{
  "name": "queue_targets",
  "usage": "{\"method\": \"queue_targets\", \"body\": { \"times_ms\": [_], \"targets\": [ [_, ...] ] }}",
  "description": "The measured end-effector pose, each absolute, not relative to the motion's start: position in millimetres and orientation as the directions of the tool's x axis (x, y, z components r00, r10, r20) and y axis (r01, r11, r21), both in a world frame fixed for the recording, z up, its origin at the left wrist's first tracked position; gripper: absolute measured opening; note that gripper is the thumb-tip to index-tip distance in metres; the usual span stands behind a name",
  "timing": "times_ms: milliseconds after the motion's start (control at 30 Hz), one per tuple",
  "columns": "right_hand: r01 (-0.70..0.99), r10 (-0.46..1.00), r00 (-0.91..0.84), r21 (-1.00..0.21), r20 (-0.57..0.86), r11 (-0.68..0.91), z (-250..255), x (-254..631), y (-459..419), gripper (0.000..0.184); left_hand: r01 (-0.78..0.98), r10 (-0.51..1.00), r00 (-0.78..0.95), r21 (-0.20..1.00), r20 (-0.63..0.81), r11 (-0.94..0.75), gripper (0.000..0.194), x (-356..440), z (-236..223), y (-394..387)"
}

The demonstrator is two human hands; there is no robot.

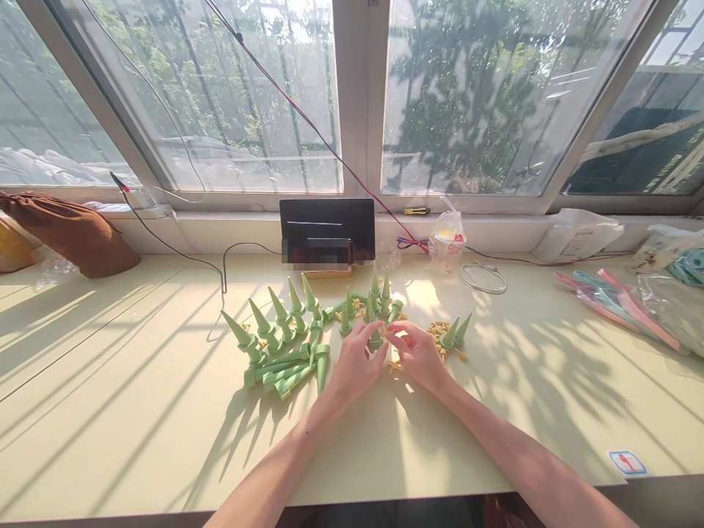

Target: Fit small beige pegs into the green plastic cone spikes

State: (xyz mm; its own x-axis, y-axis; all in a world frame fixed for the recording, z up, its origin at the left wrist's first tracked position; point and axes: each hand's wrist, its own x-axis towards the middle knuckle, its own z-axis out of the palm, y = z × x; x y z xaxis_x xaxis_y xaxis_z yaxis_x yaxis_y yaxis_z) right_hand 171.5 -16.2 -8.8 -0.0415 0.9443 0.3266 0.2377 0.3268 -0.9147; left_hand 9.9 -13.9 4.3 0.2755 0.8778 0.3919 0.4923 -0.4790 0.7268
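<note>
My left hand (355, 361) is closed, with thumb and index finger around a green plastic watering spike (375, 340). Right beside it, my right hand (421, 357) pinches a small yellow plastic piece (386, 331) at the spike's end. How far the two parts are joined is hidden by the fingers. To the left, several green spikes (264, 326) stand point up in a row, and more green spikes (291, 374) lie on their sides before them. Behind my hands stand further green spikes (375, 293). A pile of small yellow pieces (438, 331) lies beyond my right hand, near two upright green cones (456, 334).
A black tablet (327, 227) on a stand is at the back, partly blurred. A plastic-wrapped cup (447, 238) and a coiled white cable (484, 279) lie to its right. Pink and teal strap-like items (621, 301) rest far right; a brown drawstring bag (82, 235) is far left.
</note>
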Motion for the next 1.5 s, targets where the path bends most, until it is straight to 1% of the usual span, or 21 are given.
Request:
{"method": "queue_targets", "body": {
  "times_ms": [233,500,700,867,1100,1267,1400,1500],
  "targets": [
    [0.210,0.948,-0.020,-0.926,0.317,0.314,-8,173,-17,0.019,0.456,0.896,0.247,0.771,0.369,-0.444,0.032,12,7,-13],
    [0.259,0.958,-0.032,-0.924,0.284,0.282,0,171,-19,0.025,0.490,0.879,0.291,0.730,0.378,-0.476,0.032,9,5,-15],
    [0.305,0.969,-0.042,-0.921,0.243,0.244,2,170,-21,0.030,0.501,0.883,0.305,0.729,0.355,-0.467,0.032,9,4,-14],
    [0.333,0.962,-0.057,-0.903,0.268,0.271,-1,172,-19,0.036,0.489,0.877,0.318,0.730,0.361,-0.478,0.032,9,7,-16],
    [0.406,0.957,-0.028,-0.871,0.290,0.276,-2,173,-18,0.045,0.474,0.863,0.340,0.724,0.374,-0.501,0.033,9,8,-16],
    [0.437,0.949,-0.028,-0.850,0.313,0.293,-3,173,-17,0.049,0.481,0.867,0.345,0.725,0.359,-0.492,0.033,9,9,-16],
    [0.425,0.950,-0.026,-0.857,0.311,0.292,-3,173,-17,0.049,0.488,0.861,0.344,0.712,0.375,-0.505,0.032,10,8,-16],
    [0.374,0.955,-0.040,-0.882,0.294,0.287,-2,172,-18,0.045,0.494,0.863,0.317,0.708,0.393,-0.504,0.032,9,6,-16]
  ]
}}
